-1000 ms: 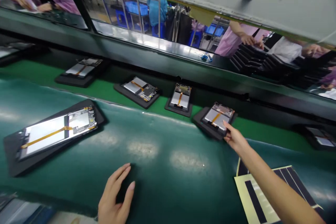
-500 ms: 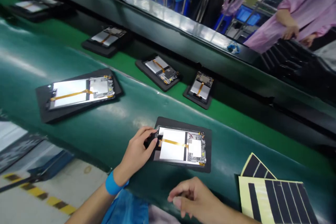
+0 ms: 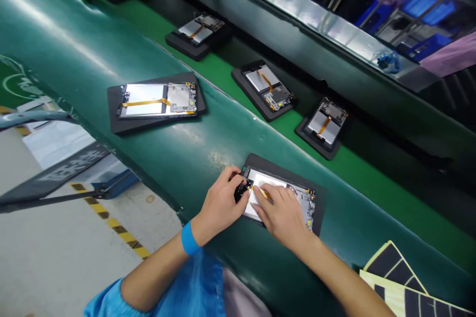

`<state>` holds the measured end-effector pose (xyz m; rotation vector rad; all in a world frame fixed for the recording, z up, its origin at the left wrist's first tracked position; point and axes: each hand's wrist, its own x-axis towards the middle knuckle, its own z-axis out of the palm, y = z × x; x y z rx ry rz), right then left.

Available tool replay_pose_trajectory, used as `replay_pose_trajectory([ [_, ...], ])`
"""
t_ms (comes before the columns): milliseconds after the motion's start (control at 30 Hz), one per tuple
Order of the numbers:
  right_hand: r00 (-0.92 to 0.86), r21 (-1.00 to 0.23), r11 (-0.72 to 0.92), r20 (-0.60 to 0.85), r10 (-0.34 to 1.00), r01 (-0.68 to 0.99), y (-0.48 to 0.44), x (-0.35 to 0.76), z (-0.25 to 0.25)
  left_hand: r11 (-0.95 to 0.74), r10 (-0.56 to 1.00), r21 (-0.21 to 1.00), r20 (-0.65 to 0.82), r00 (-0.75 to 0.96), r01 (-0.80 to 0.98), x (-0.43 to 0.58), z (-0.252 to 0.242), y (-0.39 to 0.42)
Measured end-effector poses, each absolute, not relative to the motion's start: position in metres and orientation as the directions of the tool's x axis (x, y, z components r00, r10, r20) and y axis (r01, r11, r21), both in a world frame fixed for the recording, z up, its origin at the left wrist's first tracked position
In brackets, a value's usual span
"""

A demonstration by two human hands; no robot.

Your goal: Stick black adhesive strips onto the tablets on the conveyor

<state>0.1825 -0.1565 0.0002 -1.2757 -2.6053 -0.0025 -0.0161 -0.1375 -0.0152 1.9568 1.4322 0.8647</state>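
Note:
In front of me an opened tablet (image 3: 304, 204) lies on a black foam pad (image 3: 262, 161), its white battery and circuit board facing up. My left hand (image 3: 224, 199) is at the tablet's left end, thumb and fingers closed around a small black part (image 3: 241, 189). Over the battery, my right hand (image 3: 281, 210) has its fingertips drawn together at the left end of the orange ribbon cable (image 3: 265, 193). The hand covers most of that cable, and the exact contact is partly hidden.
Another opened tablet (image 3: 147, 100) rests on foam pads to the left. Several more, such as one tablet (image 3: 323, 126), lie on the green belt (image 3: 219, 67) behind. Yellow sheets with black strips (image 3: 396, 267) sit at the lower right. A metal ledge (image 3: 316, 15) runs along the back.
My right hand has moved up from the table's front edge onto the tablet, reaching the ribbon cable. My left hand stays at the tablet's left end. The camera view has shifted.

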Motion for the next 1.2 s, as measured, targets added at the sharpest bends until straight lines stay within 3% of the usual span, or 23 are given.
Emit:
replay_pose_trajectory([
  [267,-0.658,-0.044,0.681,0.22,0.72,0.731,-0.158,0.186,0.001,-0.329,0.943,0.739,0.225,0.245,0.589,-0.027,-0.013,-0.14],
  [467,-0.673,-0.022,0.697,0.24,0.699,0.717,-0.159,0.185,0.002,-0.526,0.849,0.513,0.365,0.383,0.678,-0.035,-0.013,-0.157],
  [633,-0.665,0.0,0.682,0.224,0.713,0.731,-0.161,0.186,0.002,-0.4,0.916,0.547,0.272,0.295,0.736,-0.024,-0.01,-0.151],
  [767,-0.67,0.02,0.684,0.223,0.708,0.729,-0.161,0.185,0.004,-0.364,0.931,0.485,0.216,0.294,0.795,-0.014,-0.006,-0.14],
  [1000,-0.678,0.027,0.691,0.226,0.7,0.722,-0.16,0.183,0.007,-0.383,0.924,0.509,0.224,0.311,0.771,-0.022,-0.002,-0.136],
  [1200,-0.689,0.052,0.698,0.23,0.687,0.714,-0.16,0.183,0.006,-0.488,0.872,0.506,0.315,0.375,0.711,-0.037,-0.005,-0.15],
])
